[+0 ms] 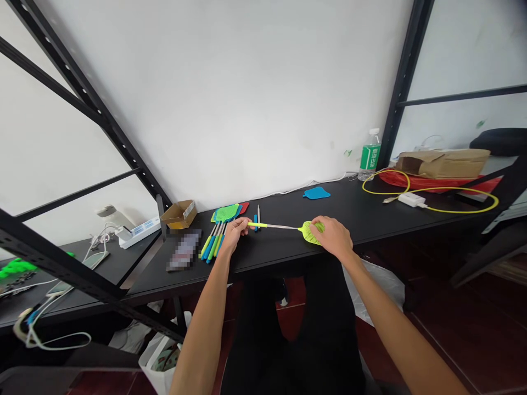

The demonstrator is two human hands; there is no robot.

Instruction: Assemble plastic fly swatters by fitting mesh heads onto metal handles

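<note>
My left hand [236, 233] grips the near end of a yellow-green fly swatter [308, 233], whose thin metal shaft runs to the right across the black desk [284, 249]. My right hand [333, 237] closes over the swatter's mesh head and hides part of it. Just left of my left hand lies a fanned pile of fly swatters [224, 214] with green, blue and red heads and blue, green and yellow handles. A loose blue swatter head [317, 193] lies farther back, and two slim blue handles [257, 221] lie beside my left hand.
A small cardboard box [179, 215] and a blurred flat object [184, 250] sit left of the pile. At the far right are a water bottle [369, 156], a yellow cable [428, 192], a red bag [432, 182] and a brown paper bag [442, 163]. Black metal shelf uprights frame the desk.
</note>
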